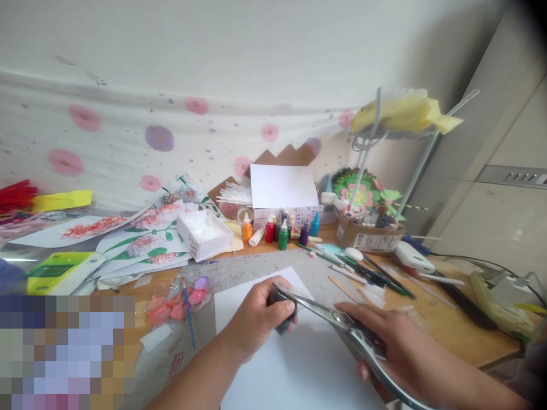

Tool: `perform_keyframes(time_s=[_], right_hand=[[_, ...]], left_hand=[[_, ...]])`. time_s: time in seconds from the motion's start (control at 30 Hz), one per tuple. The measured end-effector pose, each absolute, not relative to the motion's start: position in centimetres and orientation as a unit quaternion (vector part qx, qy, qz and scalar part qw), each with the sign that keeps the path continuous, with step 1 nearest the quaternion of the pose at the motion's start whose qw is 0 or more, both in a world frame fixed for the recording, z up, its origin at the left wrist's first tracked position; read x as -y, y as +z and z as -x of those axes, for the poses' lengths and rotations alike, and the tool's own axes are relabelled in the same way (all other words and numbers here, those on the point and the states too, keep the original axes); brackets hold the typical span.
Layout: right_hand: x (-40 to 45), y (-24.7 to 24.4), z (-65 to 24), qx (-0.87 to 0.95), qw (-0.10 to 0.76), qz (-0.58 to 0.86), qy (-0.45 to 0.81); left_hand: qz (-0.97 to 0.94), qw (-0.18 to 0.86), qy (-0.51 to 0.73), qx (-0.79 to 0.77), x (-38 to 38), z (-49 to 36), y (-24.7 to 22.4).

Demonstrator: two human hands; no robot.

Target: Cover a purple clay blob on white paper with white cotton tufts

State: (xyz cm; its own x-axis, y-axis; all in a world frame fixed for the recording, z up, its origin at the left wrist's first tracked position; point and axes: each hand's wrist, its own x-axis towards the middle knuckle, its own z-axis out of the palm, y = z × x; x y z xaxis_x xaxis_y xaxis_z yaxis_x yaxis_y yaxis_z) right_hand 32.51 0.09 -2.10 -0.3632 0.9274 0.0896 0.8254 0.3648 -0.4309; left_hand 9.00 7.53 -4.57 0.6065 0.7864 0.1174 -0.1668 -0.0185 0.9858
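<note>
My left hand [253, 316] is closed around a small dark object [285, 324] that looks like a black bottle; the fingers cover much of it. My right hand [399, 336] grips a large pair of metal scissors [314, 307] by the handles. The scissor tips point left and reach the top of the dark object, beside my left thumb. Whether the blades touch it or pinch it I cannot tell. Both hands are above a white sheet of paper [252, 378] lying on a grey mat [158, 353].
Several paint bottles [282, 234] stand behind the paper. A white box [205, 233] and flower paintings [145, 245] lie left of them. A palette [171, 307] with a blue brush [188, 313] is left of my hands. Pens [376, 273] and a cardboard box [370, 236] are at right.
</note>
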Motion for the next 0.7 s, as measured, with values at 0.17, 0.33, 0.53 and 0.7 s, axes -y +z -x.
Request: perform_keyframes(time_s=[0.17, 0.33, 0.53, 0.7], right_hand=[[0.04, -1.82, -32.25, 0.824, 0.144, 0.532, 0.135], [-0.2, -1.83, -31.75, 0.831, 0.149, 0.515, 0.146], [-0.22, -1.88, -31.64, 0.816, 0.154, 0.532, 0.166], [0.12, -1.29, -31.73, 0.812, 0.158, 0.534, 0.176]], left_hand=[[-0.647, 0.632, 0.339, -0.259, -7.27, -9.34, -4.98], [-0.667, 0.614, 0.326, -0.268, -7.25, -9.29, -5.28], [-0.672, 0.616, 0.314, -0.265, -7.37, -9.07, -5.18], [-0.683, 0.62, 0.293, -0.251, -7.48, -8.9, -4.89]])
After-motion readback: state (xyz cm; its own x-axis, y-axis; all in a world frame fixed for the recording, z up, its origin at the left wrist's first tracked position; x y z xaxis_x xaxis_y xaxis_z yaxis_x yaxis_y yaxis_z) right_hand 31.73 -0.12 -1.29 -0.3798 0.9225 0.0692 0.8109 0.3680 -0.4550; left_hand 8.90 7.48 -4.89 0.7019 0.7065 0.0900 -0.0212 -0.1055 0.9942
